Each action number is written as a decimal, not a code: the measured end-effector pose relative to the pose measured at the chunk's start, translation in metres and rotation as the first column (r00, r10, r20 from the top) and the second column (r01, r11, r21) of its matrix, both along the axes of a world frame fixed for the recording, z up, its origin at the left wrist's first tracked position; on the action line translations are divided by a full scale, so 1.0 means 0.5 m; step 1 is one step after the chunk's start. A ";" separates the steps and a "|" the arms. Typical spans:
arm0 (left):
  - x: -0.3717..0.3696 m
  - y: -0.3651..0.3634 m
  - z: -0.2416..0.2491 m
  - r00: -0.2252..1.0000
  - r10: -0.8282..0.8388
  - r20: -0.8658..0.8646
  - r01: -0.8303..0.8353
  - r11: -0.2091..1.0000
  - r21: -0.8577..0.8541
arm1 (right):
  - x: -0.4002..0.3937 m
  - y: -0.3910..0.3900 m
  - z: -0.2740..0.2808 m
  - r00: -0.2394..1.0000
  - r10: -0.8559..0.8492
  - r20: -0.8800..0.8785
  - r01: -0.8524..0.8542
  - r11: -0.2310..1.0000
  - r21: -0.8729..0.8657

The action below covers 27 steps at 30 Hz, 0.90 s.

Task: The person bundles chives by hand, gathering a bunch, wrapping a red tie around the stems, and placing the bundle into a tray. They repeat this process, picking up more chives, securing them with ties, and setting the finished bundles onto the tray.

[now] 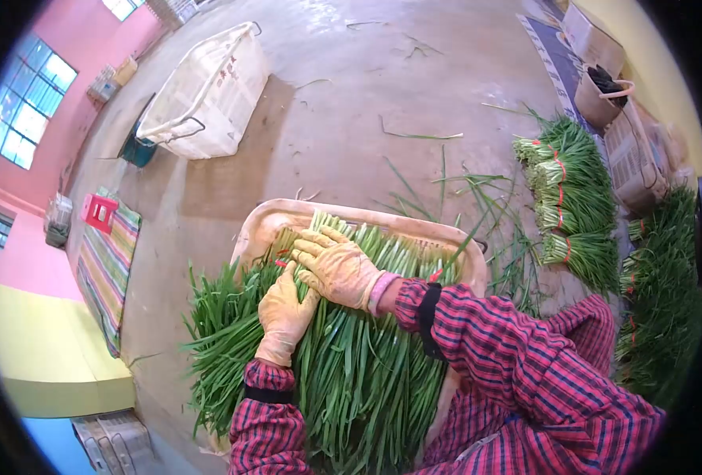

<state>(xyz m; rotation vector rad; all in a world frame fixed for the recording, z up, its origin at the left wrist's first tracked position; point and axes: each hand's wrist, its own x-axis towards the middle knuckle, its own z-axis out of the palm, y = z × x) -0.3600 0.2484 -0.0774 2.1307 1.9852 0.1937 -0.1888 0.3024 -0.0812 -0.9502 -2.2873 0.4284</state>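
Observation:
Both my hands wear thin yellowish gloves and rest on garlic chives packed in a pale plastic tub. My right hand lies flat across the pale stem ends, fingers stretched toward the upper left. Just below and to its left is my left hand, laid on the leaves with a finger pointing up beside a red tie; its outer fingers are partly hidden. The two hands touch or nearly touch. Another red tie shows at the right of the tub. Long green leaves hang toward me.
Tied chive bundles lie in a row on the floor at right, with more chives beyond. Loose leaves are scattered nearby. A large white bin stands upper left. A striped mat holds a red stool. Baskets line the right wall.

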 end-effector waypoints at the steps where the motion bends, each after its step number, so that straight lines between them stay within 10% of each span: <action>1: 0.004 -0.002 -0.002 1.000 0.004 -0.028 -0.004 1.000 -0.023 | -0.002 -0.001 -0.005 1.000 0.008 0.006 -0.007 1.000 -0.007; 8: 0.042 0.018 -0.015 0.968 0.000 -0.251 -0.033 0.991 -0.128 | 0.015 0.015 -0.059 1.000 0.030 0.005 -0.027 0.958 -0.285; 19: 0.046 0.008 -0.007 0.977 0.046 -0.208 -0.062 0.996 -0.071 | 0.137 -0.030 -0.028 0.966 -0.224 -0.128 0.190 0.953 -0.235; 23: 0.002 0.016 -0.044 0.987 -0.029 -0.158 0.026 0.999 -0.024 | 0.088 -0.146 0.041 0.869 0.432 -0.244 -0.467 0.877 -0.113; 27: 0.008 0.020 -0.025 0.990 0.049 -0.131 -0.062 0.993 -0.096 | 0.077 -0.231 0.002 0.909 0.400 -0.118 -0.412 0.905 -0.104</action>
